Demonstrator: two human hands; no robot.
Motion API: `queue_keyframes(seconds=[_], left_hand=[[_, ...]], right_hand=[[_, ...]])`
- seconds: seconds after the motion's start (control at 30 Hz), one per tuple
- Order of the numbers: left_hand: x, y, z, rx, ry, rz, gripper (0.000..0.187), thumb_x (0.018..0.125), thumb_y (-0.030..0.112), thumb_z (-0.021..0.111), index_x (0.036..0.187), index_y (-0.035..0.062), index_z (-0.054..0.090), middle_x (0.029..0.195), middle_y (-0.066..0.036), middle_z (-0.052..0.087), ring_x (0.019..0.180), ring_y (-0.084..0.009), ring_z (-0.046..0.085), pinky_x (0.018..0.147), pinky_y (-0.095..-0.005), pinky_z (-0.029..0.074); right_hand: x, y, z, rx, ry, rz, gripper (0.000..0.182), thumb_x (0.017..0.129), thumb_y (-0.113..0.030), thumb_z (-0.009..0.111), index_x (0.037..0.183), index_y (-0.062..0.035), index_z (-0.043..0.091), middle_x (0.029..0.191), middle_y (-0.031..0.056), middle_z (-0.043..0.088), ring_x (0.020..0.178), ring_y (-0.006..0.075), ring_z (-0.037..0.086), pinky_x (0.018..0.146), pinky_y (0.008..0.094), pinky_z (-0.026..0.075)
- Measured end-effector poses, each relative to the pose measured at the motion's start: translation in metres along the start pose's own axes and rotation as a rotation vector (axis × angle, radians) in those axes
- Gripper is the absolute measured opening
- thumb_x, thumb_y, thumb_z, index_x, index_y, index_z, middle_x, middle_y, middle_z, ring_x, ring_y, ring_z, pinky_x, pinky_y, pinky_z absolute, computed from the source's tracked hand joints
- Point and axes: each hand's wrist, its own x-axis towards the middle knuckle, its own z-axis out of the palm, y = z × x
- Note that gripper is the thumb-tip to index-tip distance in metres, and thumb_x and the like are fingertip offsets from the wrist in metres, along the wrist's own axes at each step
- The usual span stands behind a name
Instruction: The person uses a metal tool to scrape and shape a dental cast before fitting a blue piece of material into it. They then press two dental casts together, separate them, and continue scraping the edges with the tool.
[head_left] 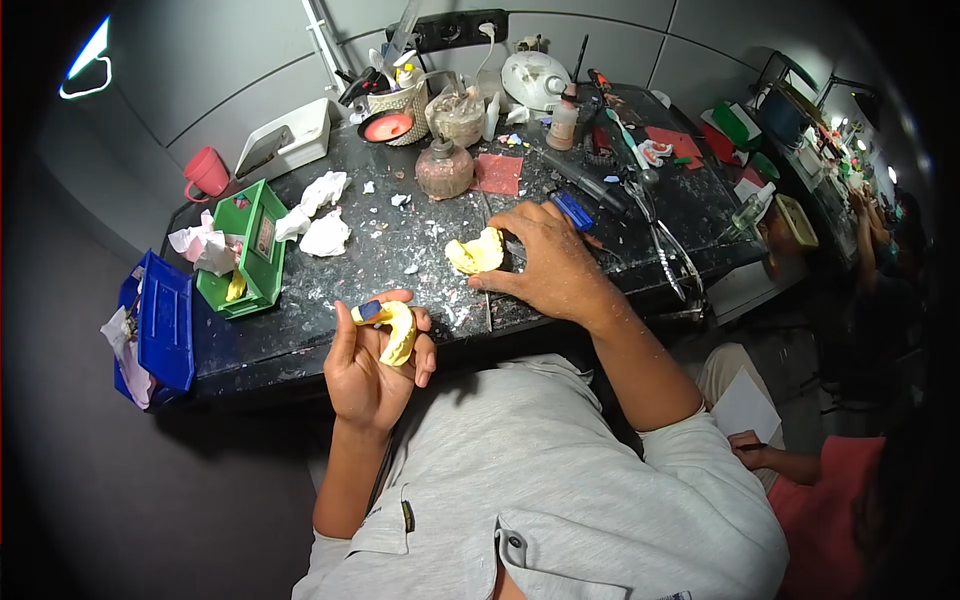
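Near the front edge of the black table (390, 262), the right hand (548, 255) grips a yellow dental cast (474, 255) between thumb and fingers. Just beyond the same edge, the left hand (375, 365), palm up with fingers curled, holds a curved yellow cast (401, 335), which has a dark blue piece (369, 310) at its one end.

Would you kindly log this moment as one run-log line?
Left hand: holding yellow dental cast, blue piece at end | Right hand: fingers around second yellow cast | Green bin: crumpled paper
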Motion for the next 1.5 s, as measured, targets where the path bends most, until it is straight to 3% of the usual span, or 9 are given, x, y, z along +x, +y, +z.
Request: queue_keyframes(seconds=[0.1, 0.23, 0.67, 0.83, 0.93, 1.1, 1.2, 1.4, 1.5], left_hand=[[0.000, 0.001, -0.002, -0.011, 0.009, 0.014, 0.071, 0.109, 0.054, 0.017, 0.132, -0.0050, 0.048, 0.104, -0.025, 0.058, 0.072, -0.0316, 0.062, 0.055, -0.0362, 0.052], [0.000, 0.001, -0.005, -0.029, 0.018, 0.011, 0.071, 0.109, 0.054, 0.018, 0.133, -0.0055, 0.048, 0.104, -0.025, 0.058, 0.073, -0.0322, 0.063, 0.055, -0.0361, 0.052], [0.003, 0.001, -0.009, -0.026, -0.008, 0.008, 0.070, 0.109, 0.054, 0.019, 0.134, -0.0050, 0.047, 0.107, -0.024, 0.054, 0.075, -0.0303, 0.063, 0.054, -0.0346, 0.053], [0.003, 0.000, -0.009, -0.029, 0.017, 0.009, 0.070, 0.109, 0.054, 0.019, 0.134, -0.0051, 0.046, 0.108, -0.024, 0.055, 0.076, -0.0301, 0.063, 0.055, -0.0361, 0.053], [0.003, 0.000, -0.009, -0.026, 0.001, -0.002, 0.070, 0.109, 0.054, 0.019, 0.134, -0.0051, 0.046, 0.108, -0.024, 0.055, 0.076, -0.0299, 0.063, 0.055, -0.0356, 0.053], [0.004, -0.002, -0.005, -0.019, 0.008, 0.004, 0.069, 0.109, 0.054, 0.020, 0.134, -0.0046, 0.046, 0.108, -0.024, 0.055, 0.078, -0.0293, 0.062, 0.056, -0.0347, 0.054], [0.003, 0.000, -0.006, -0.026, -0.007, -0.011, 0.067, 0.109, 0.053, 0.021, 0.135, -0.0040, 0.045, 0.108, -0.024, 0.054, 0.079, -0.0294, 0.061, 0.056, -0.0352, 0.054], [0.001, 0.000, -0.008, -0.025, -0.027, -0.013, 0.066, 0.109, 0.053, 0.021, 0.136, -0.0021, 0.045, 0.108, -0.024, 0.054, 0.080, -0.0304, 0.061, 0.056, -0.0361, 0.054], [0.003, 0.001, -0.008, -0.077, -0.040, -0.035, 0.067, 0.109, 0.053, 0.020, 0.135, -0.0021, 0.046, 0.108, -0.026, 0.059, 0.082, -0.0329, 0.064, 0.058, -0.0388, 0.054]], right_hand=[[0.012, 0.023, -0.025, 0.025, 0.085, 0.038, 0.052, 0.077, -0.029, 0.086, 0.120, -0.0048, 0.068, 0.125, 0.0195, 0.062, 0.120, 0.0366, 0.054, 0.106, 0.0449, 0.044], [0.031, 0.081, -0.057, -0.505, 0.136, 0.366, 0.042, 0.083, -0.023, 0.080, 0.118, -0.0020, 0.070, 0.116, 0.0209, 0.068, 0.113, 0.0398, 0.062, 0.099, 0.0447, 0.048], [0.000, 0.121, -0.098, -0.452, 0.294, 0.395, 0.027, 0.084, -0.017, 0.078, 0.105, -0.0003, 0.075, 0.099, 0.0236, 0.072, 0.098, 0.0402, 0.069, 0.088, 0.0462, 0.052], [0.002, 0.109, -0.100, -0.425, 0.092, 0.538, 0.031, 0.082, -0.018, 0.080, 0.107, 0.0001, 0.074, 0.106, 0.0242, 0.071, 0.104, 0.0384, 0.068, 0.091, 0.0461, 0.051], [0.008, 0.099, -0.083, -0.510, 0.263, 0.311, 0.033, 0.082, -0.019, 0.080, 0.108, -0.0005, 0.073, 0.111, 0.0232, 0.070, 0.109, 0.0382, 0.065, 0.096, 0.0454, 0.050], [0.048, 0.035, -0.046, 0.047, -0.007, -0.077, 0.051, 0.080, -0.039, 0.081, 0.105, 0.0038, 0.071, 0.103, 0.0241, 0.071, 0.098, 0.0377, 0.069, 0.086, 0.0448, 0.053], [0.096, 0.006, -0.022, -0.146, -0.407, 0.094, 0.059, 0.084, -0.047, 0.077, 0.115, 0.0035, 0.069, 0.113, 0.0268, 0.068, 0.109, 0.0378, 0.066, 0.093, 0.0441, 0.052], [0.113, 0.021, 0.033, -0.368, -0.038, -0.231, 0.056, 0.084, -0.048, 0.077, 0.106, 0.0038, 0.071, 0.088, 0.0236, 0.070, 0.088, 0.0391, 0.070, 0.082, 0.0450, 0.055], [0.113, 0.021, 0.013, -0.193, -0.279, -0.054, 0.054, 0.084, -0.046, 0.078, 0.105, 0.0035, 0.072, 0.086, 0.0232, 0.070, 0.085, 0.0374, 0.070, 0.081, 0.0453, 0.055]])
